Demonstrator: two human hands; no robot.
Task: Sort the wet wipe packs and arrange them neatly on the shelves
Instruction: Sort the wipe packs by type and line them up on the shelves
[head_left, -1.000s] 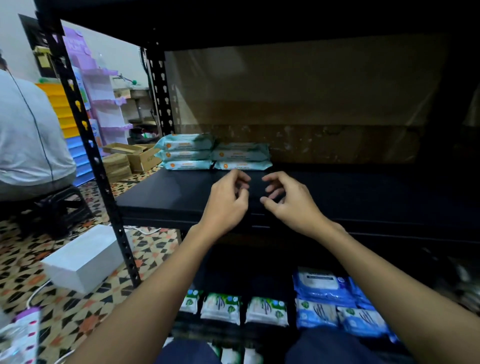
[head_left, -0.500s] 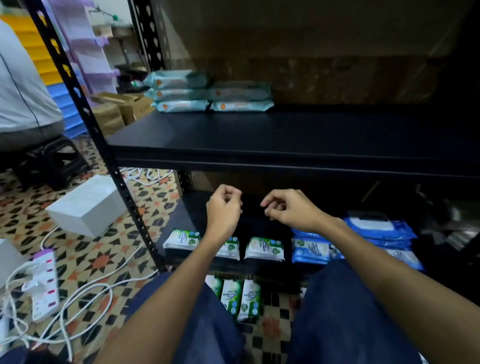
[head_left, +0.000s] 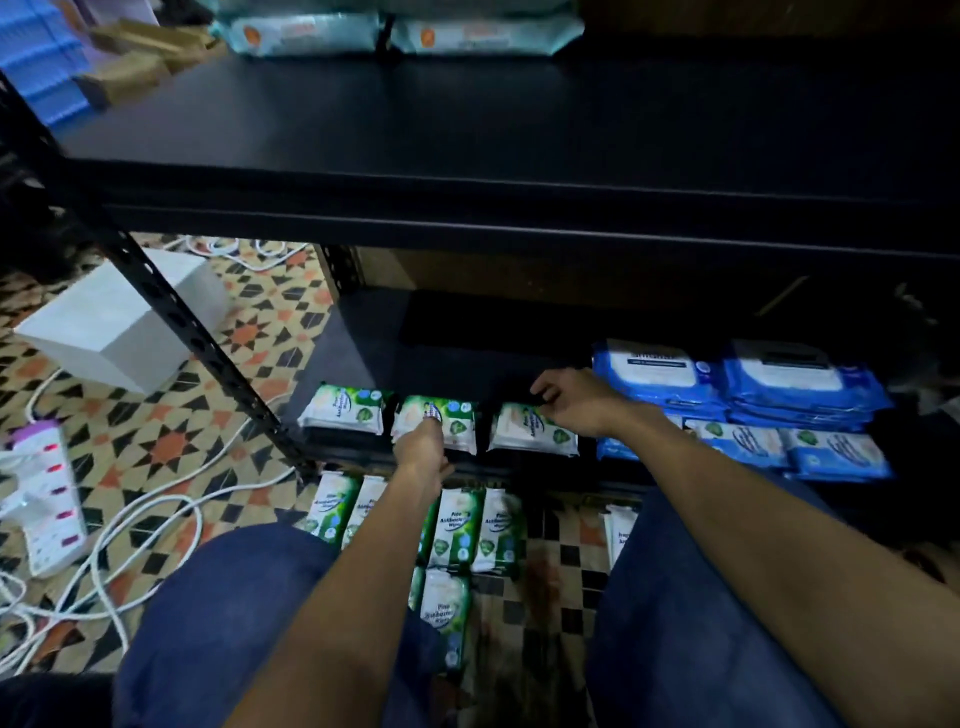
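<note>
Person seated facing a black shelf unit, both arms reaching down to the lower shelf (head_left: 363, 338).

Left hand (head_left: 423, 447) sits over the front edge of the middle green pack (head_left: 449, 421). A fingertip touches the pack's top face; the other fingers are hidden behind the hand, so the grip can't be told.

Right hand (head_left: 569, 402) is above the back edge of the right green pack (head_left: 524, 431), fingers loosely curled and slightly apart. Whether they touch the pack is unclear.

Three green-and-white wet wipe packs lie in a row along the front of the lower shelf: left green pack (head_left: 345, 408), middle, right, with small gaps between them. Just beside them on the right, blue packs (head_left: 800, 384) sit stacked, with flatter blue packs (head_left: 737, 441) in front.

More green packs on the floor (head_left: 460, 525) lie below the shelf front, between the person's knees, side by side, plus one nearer (head_left: 444, 608).

Upper shelf (head_left: 467, 135): teal packs (head_left: 395, 34) at the back edge, two side by side.

Floor left: white box (head_left: 114, 327), power strip (head_left: 44, 493) with white cables (head_left: 130, 535) on patterned tile.
</note>
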